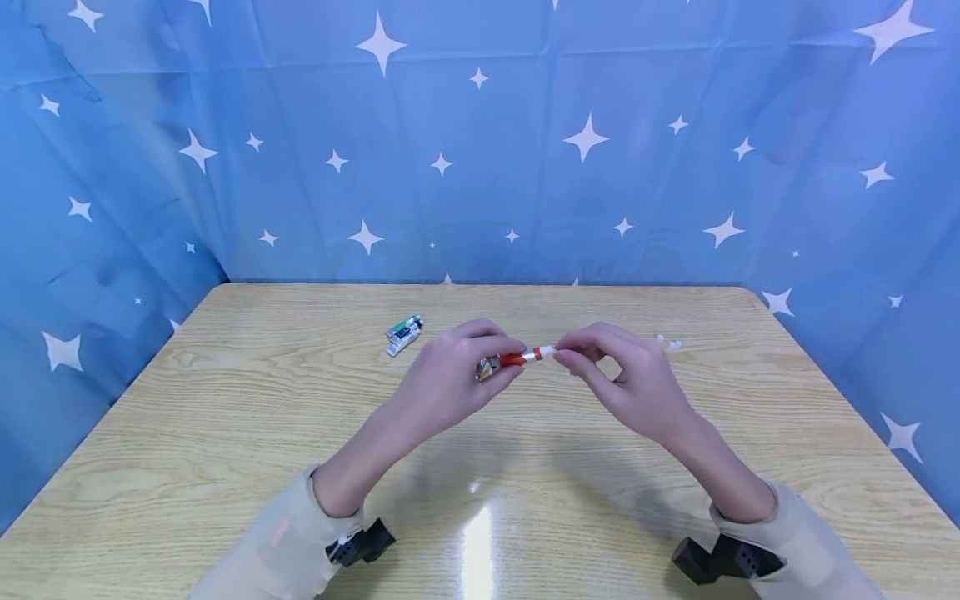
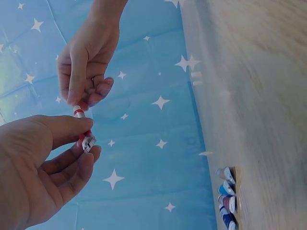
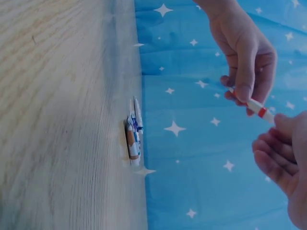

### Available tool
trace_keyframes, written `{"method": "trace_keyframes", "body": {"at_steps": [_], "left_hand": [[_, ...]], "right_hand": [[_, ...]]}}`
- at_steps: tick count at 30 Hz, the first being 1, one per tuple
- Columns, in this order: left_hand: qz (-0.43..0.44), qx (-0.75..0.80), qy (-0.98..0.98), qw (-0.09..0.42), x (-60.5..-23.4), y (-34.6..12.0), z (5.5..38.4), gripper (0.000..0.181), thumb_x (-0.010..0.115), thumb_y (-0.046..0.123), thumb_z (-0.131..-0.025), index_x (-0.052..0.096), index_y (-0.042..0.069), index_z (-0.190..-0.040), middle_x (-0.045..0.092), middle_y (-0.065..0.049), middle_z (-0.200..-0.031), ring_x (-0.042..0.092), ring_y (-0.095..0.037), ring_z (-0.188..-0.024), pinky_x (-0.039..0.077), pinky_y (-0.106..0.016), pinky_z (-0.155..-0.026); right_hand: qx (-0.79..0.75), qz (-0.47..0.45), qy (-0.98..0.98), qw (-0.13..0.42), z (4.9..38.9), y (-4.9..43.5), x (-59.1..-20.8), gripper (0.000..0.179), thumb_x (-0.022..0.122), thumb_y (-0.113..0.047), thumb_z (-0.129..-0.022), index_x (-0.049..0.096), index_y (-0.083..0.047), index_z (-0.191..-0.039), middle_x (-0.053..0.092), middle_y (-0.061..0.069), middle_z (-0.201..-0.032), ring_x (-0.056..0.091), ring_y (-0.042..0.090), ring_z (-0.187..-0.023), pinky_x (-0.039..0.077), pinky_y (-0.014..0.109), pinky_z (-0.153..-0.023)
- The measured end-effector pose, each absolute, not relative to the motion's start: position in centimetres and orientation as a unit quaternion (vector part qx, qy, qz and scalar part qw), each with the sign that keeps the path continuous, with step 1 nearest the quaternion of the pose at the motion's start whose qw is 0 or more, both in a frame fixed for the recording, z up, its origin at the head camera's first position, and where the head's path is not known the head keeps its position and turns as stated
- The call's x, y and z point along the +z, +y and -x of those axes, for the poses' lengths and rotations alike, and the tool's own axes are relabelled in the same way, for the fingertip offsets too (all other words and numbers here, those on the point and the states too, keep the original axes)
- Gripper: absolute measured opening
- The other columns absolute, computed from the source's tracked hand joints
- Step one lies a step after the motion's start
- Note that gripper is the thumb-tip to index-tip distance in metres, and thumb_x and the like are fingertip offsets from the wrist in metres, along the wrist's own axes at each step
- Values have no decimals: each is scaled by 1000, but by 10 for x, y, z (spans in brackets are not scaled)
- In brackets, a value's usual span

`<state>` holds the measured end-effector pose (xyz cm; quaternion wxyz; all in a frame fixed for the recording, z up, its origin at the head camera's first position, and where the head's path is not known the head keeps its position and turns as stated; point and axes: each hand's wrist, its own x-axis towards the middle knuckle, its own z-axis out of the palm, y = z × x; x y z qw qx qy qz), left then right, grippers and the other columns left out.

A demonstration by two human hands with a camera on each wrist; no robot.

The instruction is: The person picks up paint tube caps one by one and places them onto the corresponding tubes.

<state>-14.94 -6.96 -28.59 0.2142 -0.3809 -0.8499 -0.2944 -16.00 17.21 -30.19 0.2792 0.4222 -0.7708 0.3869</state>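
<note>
Hold the red-and-white tube (image 1: 517, 359) steady by its body in the left grip (image 1: 461, 371), pinched between thumb and index finger, and work only the white end (image 1: 547, 352), probably a cap, with the right grip (image 1: 628, 379), likewise closed in a pinch. Best to turn in line with the tube rather than bend it, and to press lightly on the body so as not to force contents out.

Suspended above the worktop (image 1: 300, 400), between both grips, apart from the small tubes (image 1: 405, 335) lying farther left and the small white pieces (image 1: 670, 342) farther right. Reaching in from both sides with forearms (image 1: 367, 454) slanting together, fingertips almost meeting, and the left grip's spare fingers loosely curled.
</note>
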Motion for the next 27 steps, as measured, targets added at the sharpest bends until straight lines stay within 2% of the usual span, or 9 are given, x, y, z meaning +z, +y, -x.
{"method": "trace_keyframes", "body": {"at_steps": [1, 3, 9, 13, 27], "left_hand": [[376, -294, -852, 215, -286, -71, 150, 16, 80, 11, -88, 79, 10, -104, 70, 0, -94, 63, -9, -74, 47, -16, -61], [364, -296, -857, 215, -285, -74, 153, 16, 79, 11, -88, 79, 10, -104, 69, 0, -93, 64, -10, -73, 47, -17, -61], [317, -302, -878, 194, -286, -80, 161, 17, 79, 10, -88, 78, 8, -105, 70, -1, -95, 66, -11, -75, 50, -18, -60], [293, -305, -886, 189, -287, -84, 167, 17, 80, 10, -87, 79, 8, -104, 71, -1, -95, 66, -11, -75, 50, -19, -59], [248, -316, -904, 146, -299, -97, 190, 11, 77, 8, -89, 78, 5, -99, 72, -4, -90, 64, -14, -76, 53, -26, -65]], "right_hand": [[385, -422, -772, 280, 161, 173, -302, 6, 72, -9, -94, 74, -7, -100, 70, -2, -85, 64, 9, -72, 47, 17, -61], [379, -419, -775, 283, 162, 175, -303, 12, 74, -1, -90, 73, -7, -101, 70, -2, -85, 64, 10, -72, 47, 17, -61], [371, -413, -781, 286, 167, 179, -303, 14, 73, 3, -89, 73, -4, -102, 70, 0, -85, 64, 11, -72, 47, 17, -62], [370, -404, -785, 288, 169, 183, -302, 27, 73, 11, -83, 73, -6, -104, 70, -1, -85, 63, 11, -72, 48, 17, -64], [363, -384, -797, 291, 182, 197, -302, 31, 72, 16, -81, 72, -4, -105, 69, 0, -84, 60, 9, -71, 48, 14, -69]]}}
